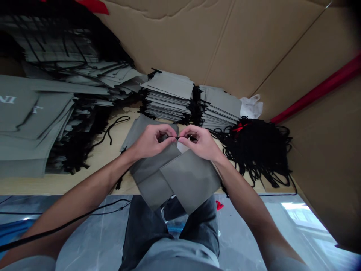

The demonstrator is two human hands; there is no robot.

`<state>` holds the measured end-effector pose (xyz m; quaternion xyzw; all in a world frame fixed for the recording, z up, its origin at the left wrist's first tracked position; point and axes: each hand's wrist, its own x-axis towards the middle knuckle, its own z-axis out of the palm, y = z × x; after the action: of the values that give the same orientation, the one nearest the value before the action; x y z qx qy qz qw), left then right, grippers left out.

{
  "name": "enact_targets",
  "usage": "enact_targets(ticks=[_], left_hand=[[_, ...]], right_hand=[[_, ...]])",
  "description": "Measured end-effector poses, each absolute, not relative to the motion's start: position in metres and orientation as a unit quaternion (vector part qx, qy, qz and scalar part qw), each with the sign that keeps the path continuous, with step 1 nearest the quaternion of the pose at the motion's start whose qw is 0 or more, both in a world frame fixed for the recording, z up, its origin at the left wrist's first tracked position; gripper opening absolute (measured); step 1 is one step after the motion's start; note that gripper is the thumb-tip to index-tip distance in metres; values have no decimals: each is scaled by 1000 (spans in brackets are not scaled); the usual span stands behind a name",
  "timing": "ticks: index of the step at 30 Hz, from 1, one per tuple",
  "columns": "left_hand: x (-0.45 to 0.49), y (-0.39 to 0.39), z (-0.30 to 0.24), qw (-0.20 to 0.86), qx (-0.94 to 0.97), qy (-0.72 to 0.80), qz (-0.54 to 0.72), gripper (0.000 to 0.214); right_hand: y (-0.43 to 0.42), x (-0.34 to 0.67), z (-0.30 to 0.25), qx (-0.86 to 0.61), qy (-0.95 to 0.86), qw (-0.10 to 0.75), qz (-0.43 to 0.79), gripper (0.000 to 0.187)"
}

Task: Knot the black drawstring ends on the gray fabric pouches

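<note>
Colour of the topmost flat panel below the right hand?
Grey panel, no print visible; shows in the head view.

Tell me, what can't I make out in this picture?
All in the head view:
Dark strand: the fingers of the left hand and right hand cover most of it, so any knot can't be told.
White lettering on the grey sheet: apparently cut off by the left edge.
Cord pile: too dark and tangled to count.
Crumpled white plastic: too small and blurred to show any contents.
</note>
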<state>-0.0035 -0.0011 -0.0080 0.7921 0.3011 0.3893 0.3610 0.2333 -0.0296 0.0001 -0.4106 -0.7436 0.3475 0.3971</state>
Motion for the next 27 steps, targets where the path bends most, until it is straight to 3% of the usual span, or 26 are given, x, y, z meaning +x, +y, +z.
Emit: enact_targets(ticks=[7,14,21,27], left_hand=[[-4,-1,-10,311,823,311,359,20],[-4,-5,-5,254,868,271,329,20],[-8,-5,-1,380,828,243,332,22],[-5,-8,2,478,771,216,361,35]], right_hand=[[-31,228,-2,-405,-755,401,326,22],[-26,227,-6,-354,-720,415,429,17],[-22,226,-5,-331,-616,414,582,36],[-21,224,-4,-329,-561,428,628,43]])
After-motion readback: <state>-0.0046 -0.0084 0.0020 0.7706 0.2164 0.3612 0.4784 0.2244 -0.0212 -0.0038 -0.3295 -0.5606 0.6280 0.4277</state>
